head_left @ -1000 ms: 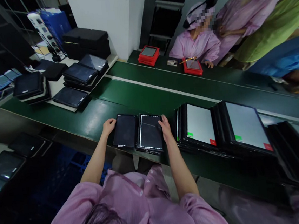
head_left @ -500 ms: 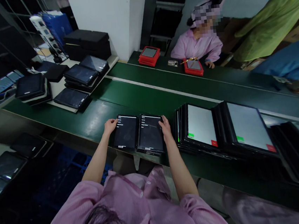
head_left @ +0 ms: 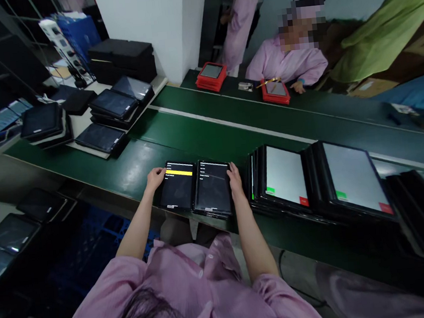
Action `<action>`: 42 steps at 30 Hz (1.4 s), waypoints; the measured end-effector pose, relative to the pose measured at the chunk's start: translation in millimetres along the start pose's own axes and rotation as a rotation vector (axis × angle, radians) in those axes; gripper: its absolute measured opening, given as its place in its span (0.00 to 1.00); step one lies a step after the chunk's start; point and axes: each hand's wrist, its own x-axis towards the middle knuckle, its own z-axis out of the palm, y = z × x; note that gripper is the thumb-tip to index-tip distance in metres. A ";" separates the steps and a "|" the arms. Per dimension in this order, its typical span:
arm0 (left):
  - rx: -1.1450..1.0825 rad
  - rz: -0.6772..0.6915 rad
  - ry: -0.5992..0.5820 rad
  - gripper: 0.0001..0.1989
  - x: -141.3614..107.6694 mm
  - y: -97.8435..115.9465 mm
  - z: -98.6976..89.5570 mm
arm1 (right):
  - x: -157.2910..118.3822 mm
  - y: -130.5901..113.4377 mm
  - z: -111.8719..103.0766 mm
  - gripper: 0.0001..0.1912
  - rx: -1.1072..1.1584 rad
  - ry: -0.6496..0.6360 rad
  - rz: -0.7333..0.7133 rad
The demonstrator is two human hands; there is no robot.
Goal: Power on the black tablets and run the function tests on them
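Note:
Two black tablets lie side by side on the green bench, their screens dark with short lines of white text. The left tablet (head_left: pixel 177 187) shows a yellow highlighted bar near its top; the right tablet (head_left: pixel 212 191) shows only text lines. My left hand (head_left: pixel 156 177) is closed on the upper left edge of the left tablet, fingertips at its rim. At the right tablet's upper right edge, my right hand (head_left: pixel 235 178) grips the side with thumb and fingers. Its fingers are partly hidden.
Just right stand tablet stacks (head_left: pixel 284 177) with white screens bearing green and red patches. More tablets (head_left: pixel 113 104) are piled at the left end of the bench (head_left: pixel 201 130). Across it, a co-worker (head_left: pixel 281 62) sits by red-cased tablets (head_left: pixel 211 76).
A yellow bar has appeared on the left tablet's screen. My hands stay at the tablets' edges. Across the bench, the seated co-worker's head has shifted and another person has come into view behind.

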 end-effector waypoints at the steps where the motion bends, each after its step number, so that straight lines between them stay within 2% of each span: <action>1: -0.006 0.004 0.002 0.16 -0.7 -0.6 -0.2 | 0.1 0.7 -0.3 0.45 -0.009 -0.005 -0.006; 6: 0.005 0.006 0.010 0.16 -2.4 -0.4 0.1 | 0.1 3.4 -3.7 0.45 -0.045 -0.048 -0.023; 18: -0.011 -0.002 0.014 0.14 -4.4 2.1 -2.4 | -1.9 1.5 -1.2 0.41 0.000 0.010 -0.017; 25: 0.001 -0.008 0.021 0.13 -3.5 1.4 -1.2 | -0.7 4.6 -4.6 0.44 -0.037 -0.038 -0.026; 32: 0.048 0.020 0.033 0.12 -3.3 0.0 1.8 | -0.4 4.6 0.9 0.56 -0.016 -0.018 -0.009; 42: 0.077 -0.037 0.037 0.19 -2.4 9.8 3.5 | 6.2 9.3 2.9 0.43 0.052 0.033 0.016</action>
